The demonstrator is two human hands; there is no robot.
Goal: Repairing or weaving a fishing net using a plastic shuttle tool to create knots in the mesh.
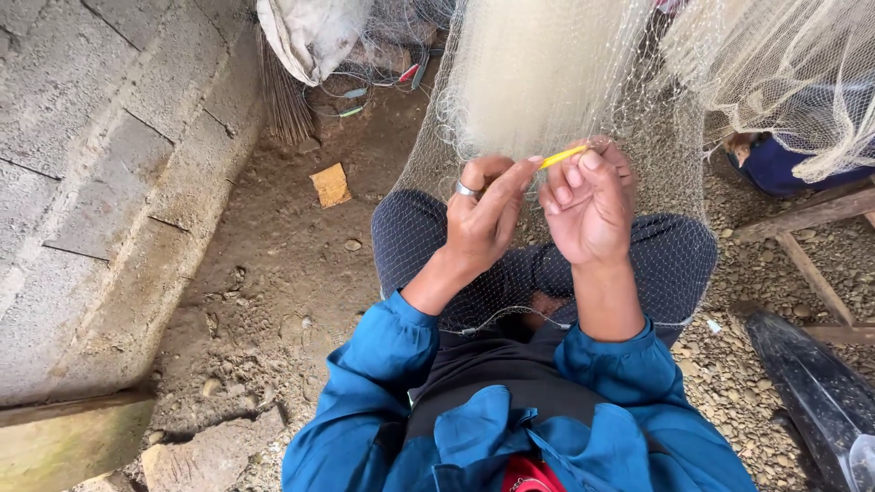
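Plainly, the fine mesh is the trouble: the net (547, 82) hangs in a pale bunch just above both hands and drapes down over the knees below them, so a stray loop could catch on the ring (467, 189) or a fingertip and pull the strands out of line. The yellow needle (563, 156) lies between the two hands, its near end touching the left hand's (483, 223) fingertips, its far end running under the right hand's (588, 205) thumb — a thin tool that could slip if either pinch eased. Left hand: fingers curled, forefinger and thumb closed at the needle's tip. Right hand: fingers folded in, closed on the needle and some mesh — how much mesh, I cannot tell.
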